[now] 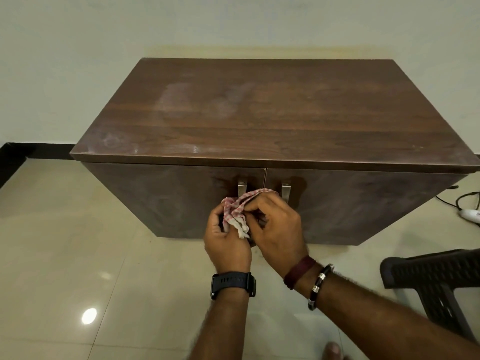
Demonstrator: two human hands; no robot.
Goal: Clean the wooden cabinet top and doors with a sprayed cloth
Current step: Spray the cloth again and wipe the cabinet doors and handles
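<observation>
Both hands bunch the cloth (pixel 237 213) before the cabinet (pixel 259 120) doors.

Left hand (pixel 226 240) curls round the crumpled red-checked cloth from 7 o'clock, right hand (pixel 276 227) pinches its top edge from 4 o'clock, just below two flat metal handles (pixel 242 189) at the doors' centre seam. Dark wood-grain top shows pale smears toward 11 o'clock. Glossy cream tiles (pixel 78 255) lie under it; a black latticed plastic chair (pixel 436 281) stands at 4 o'clock, cables (pixel 465 201) at 3 o'clock.

A pale wall (pixel 78 48) meets a glossy tiled floor (pixel 65 255); a dark plastic chair (pixel 436 279) stands at right.
</observation>
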